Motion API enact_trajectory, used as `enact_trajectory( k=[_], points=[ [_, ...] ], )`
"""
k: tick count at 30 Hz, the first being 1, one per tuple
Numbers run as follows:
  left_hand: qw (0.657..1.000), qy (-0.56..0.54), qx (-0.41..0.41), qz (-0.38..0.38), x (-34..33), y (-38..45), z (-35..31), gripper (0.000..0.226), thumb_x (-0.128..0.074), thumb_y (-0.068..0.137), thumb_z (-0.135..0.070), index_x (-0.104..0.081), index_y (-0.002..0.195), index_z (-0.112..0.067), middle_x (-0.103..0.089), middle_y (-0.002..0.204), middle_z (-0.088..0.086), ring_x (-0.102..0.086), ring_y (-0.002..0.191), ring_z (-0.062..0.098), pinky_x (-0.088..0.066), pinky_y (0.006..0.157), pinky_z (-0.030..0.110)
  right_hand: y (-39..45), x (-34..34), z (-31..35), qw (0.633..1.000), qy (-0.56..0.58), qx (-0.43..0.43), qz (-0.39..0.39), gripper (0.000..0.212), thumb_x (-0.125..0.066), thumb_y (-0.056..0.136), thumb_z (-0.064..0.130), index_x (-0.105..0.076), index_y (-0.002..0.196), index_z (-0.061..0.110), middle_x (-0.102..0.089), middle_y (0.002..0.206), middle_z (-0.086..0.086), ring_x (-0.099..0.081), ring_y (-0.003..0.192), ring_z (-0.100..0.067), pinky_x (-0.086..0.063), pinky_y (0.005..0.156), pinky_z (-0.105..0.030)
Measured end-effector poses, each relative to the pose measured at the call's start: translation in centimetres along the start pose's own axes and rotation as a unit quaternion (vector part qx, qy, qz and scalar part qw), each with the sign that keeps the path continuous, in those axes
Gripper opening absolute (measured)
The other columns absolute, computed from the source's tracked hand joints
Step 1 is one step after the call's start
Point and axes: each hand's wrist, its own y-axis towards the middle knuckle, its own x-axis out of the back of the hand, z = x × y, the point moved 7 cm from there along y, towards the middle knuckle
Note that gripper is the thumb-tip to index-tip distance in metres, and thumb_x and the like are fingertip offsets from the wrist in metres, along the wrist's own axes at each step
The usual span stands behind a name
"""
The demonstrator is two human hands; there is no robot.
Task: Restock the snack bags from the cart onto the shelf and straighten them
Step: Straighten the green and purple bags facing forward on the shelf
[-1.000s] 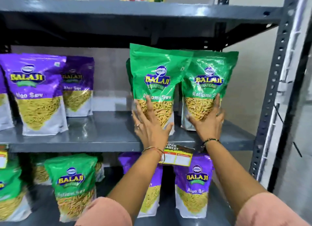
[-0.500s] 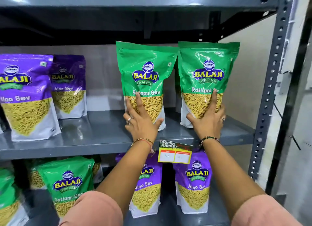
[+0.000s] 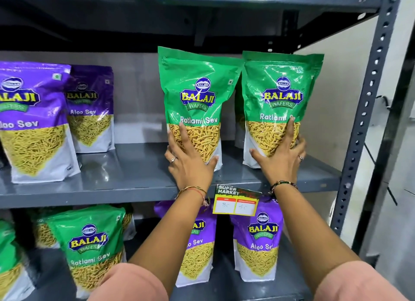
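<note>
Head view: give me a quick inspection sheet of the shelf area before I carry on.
Surface: grey metal shelf, middle tier partly bare between the purple and green bags.
Job's things: two green Ratlami Sev bags, left green bag and right green bag, upright, side by side, labels forward; more green behind them.
Clutter: price tag hangs on the shelf edge; two purple Aloo Sev bags at left.
Grippers: left hand flat on the left green bag's base; right hand cupping the right green bag's base.
Cables: a thin dark line by the right upright; kind unclear.
Surroundings: lower tier holds green and purple bags; cart not in view.
</note>
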Motion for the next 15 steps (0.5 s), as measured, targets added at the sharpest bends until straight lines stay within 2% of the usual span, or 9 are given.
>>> enact_trajectory(
  k=[4,10,12,13,15],
  points=[
    [1.0,0.014,0.009,0.006,-0.2,0.0,0.0,0.121,-0.072,0.065,-0.055,0.014,0.145,-0.026,-0.008,0.156,0.014,-0.036,0.119,0.039,-0.048,0.084,0.052,0.0,-0.1,0.0,1.0,-0.005,0.0,-0.002,0.12,-0.08,0.063,0.042,0.005,0.148,0.044,-0.022,0.146,-0.029,-0.03,0.131,-0.049,-0.042,0.102,-0.06],
    [1.0,0.0,0.015,0.014,-0.3,0.2,0.1,0.122,-0.073,0.066,-0.052,0.016,0.145,-0.025,-0.005,0.157,0.015,-0.034,0.122,0.04,-0.047,0.089,0.055,-0.1,0.0,0.1,0.999,-0.03,-0.013,-0.003,0.116,-0.079,0.065,0.047,0.0,0.149,0.042,-0.024,0.148,-0.026,-0.031,0.131,-0.047,-0.04,0.101,-0.059],
    [1.0,-0.013,0.017,0.018,-0.3,0.3,0.2,0.123,-0.075,0.065,-0.05,0.016,0.145,-0.026,-0.004,0.157,0.014,-0.033,0.124,0.04,-0.047,0.091,0.056,-0.5,1.2,1.6,0.995,-0.06,0.034,-0.077,0.098,-0.072,0.071,0.051,-0.016,0.149,0.032,-0.033,0.146,-0.019,-0.036,0.129,-0.041,-0.037,0.104,-0.054],
    [0.999,-0.022,0.017,0.018,-0.3,0.4,0.2,0.124,-0.076,0.064,-0.048,0.015,0.145,-0.027,-0.005,0.157,0.014,-0.032,0.125,0.04,-0.047,0.092,0.057,-0.7,1.6,3.0,0.991,-0.038,0.077,-0.106,0.084,-0.068,0.078,0.048,-0.026,0.146,0.025,-0.04,0.142,-0.016,-0.04,0.126,-0.037,-0.036,0.105,-0.05],
    [0.999,-0.037,0.02,0.013,-0.3,0.5,0.3,0.126,-0.08,0.06,-0.044,0.011,0.145,-0.028,-0.006,0.156,0.013,-0.032,0.125,0.041,-0.046,0.093,0.058,-0.3,1.4,6.6,0.982,0.075,0.146,-0.095,0.054,-0.06,0.089,0.034,-0.045,0.136,0.011,-0.056,0.127,-0.015,-0.052,0.116,-0.031,-0.041,0.101,-0.041]
  ],
)
